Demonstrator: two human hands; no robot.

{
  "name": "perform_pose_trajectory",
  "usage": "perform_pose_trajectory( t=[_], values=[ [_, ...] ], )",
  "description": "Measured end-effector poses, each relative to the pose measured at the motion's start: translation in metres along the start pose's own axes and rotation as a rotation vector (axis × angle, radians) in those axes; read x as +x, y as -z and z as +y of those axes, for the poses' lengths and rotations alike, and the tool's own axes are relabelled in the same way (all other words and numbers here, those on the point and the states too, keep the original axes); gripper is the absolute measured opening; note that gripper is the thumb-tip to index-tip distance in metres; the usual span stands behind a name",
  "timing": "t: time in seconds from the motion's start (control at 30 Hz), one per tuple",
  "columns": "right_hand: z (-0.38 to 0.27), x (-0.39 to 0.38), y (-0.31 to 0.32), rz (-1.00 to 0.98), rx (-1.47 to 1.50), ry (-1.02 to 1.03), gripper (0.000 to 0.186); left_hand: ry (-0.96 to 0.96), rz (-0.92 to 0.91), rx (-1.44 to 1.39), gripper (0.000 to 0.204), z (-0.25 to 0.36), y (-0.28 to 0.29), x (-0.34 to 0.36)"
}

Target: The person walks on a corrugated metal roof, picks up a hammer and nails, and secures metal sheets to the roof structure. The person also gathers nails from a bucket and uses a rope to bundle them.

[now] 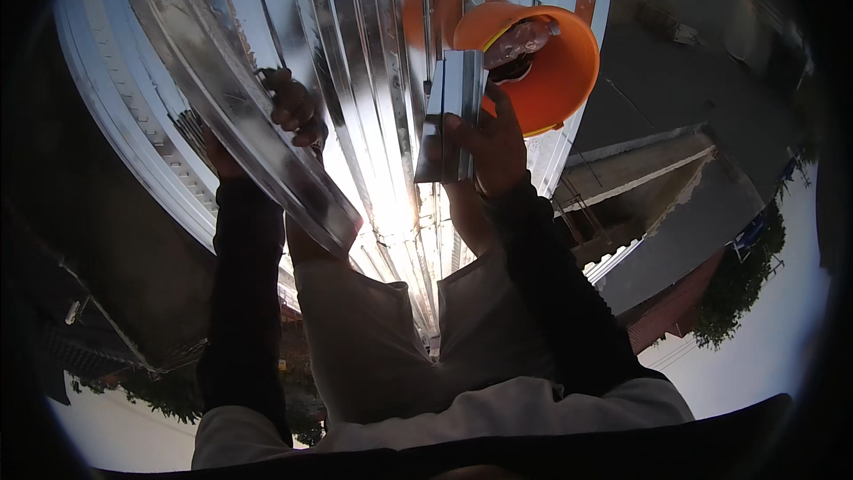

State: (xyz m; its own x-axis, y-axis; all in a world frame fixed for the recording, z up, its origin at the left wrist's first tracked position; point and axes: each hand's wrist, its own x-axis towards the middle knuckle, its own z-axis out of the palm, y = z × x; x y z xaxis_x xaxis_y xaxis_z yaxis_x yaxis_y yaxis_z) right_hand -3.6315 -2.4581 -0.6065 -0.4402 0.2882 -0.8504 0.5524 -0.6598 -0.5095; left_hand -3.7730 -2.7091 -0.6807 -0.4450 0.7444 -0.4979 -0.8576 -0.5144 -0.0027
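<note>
My left hand is closed round a long, grey metal channel strip, which slants from the upper left down toward my knees. Part of that hand is hidden behind the strip; its fingers show curled at the right edge. In my right hand is a shorter, shiny metal channel piece, gripped along its right side. Just beyond this piece, an orange bucket lies tipped with its mouth facing right. Inside the bucket is a clear plastic bottle; other contents are too dark to make out.
Ribbed, shiny metal sheeting spreads under and ahead of me, with strong sun glare between my legs. A grey concrete surface lies to the right. Beside it is a rough-edged opening in masonry, and at the far right stands a tree.
</note>
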Motion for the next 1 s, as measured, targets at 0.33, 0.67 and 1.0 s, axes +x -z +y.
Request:
perform_pose_trajectory(
  t=[0.33,0.67,1.0],
  values=[
    [0.045,0.069,0.211,0.677,-0.402,0.15,0.066,0.778,-0.053,0.315,0.067,-0.262,-0.052,0.077],
    [0.046,0.113,0.219,0.645,-0.322,0.115,0.072,0.692,0.265,0.71,0.052,-0.267,-0.054,0.088],
    [0.087,-0.102,0.206,0.312,-0.083,-0.085,0.029,0.38,0.444,1.464,0.033,-0.295,-0.031,0.144]
  ],
)
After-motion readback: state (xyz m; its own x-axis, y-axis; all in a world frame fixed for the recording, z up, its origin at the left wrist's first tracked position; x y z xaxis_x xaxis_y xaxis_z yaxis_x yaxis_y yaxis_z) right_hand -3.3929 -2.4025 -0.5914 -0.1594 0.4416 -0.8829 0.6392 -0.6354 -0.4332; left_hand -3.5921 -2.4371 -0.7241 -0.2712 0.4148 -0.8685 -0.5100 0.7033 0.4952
